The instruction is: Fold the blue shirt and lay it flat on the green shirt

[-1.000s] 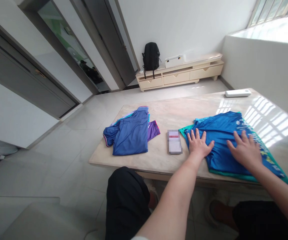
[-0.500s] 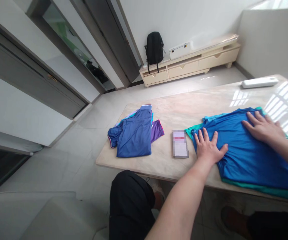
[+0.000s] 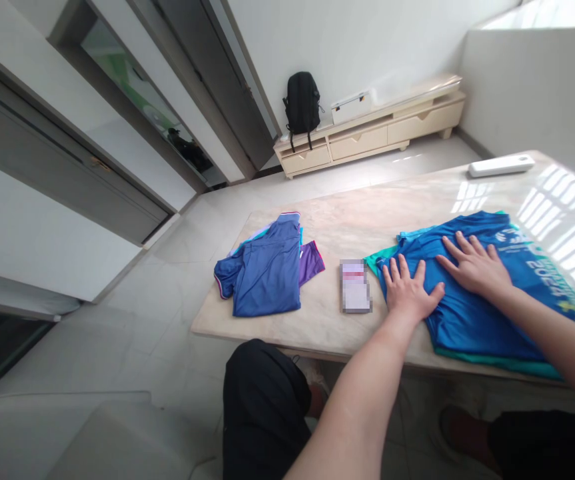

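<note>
A bright blue shirt (image 3: 512, 293) with white lettering lies flat on the pale marble table (image 3: 367, 220), over a green garment whose edge shows beneath it. My left hand (image 3: 410, 293) presses flat on the shirt's left end, fingers spread. Just to the right, my right hand (image 3: 474, 267) also rests palm down on the shirt, fingers apart. Neither hand holds anything.
A phone (image 3: 355, 295) lies just left of my left hand. Further left sits a pile of folded blue and purple clothes (image 3: 267, 270). A white remote (image 3: 501, 165) lies at the table's far right. A low cabinet (image 3: 367, 137) with a black backpack (image 3: 302, 105) stands by the wall.
My right hand slid from the shirt's far right side back toward the left, ending close to my left hand. The left hand stayed in place on the shirt.
</note>
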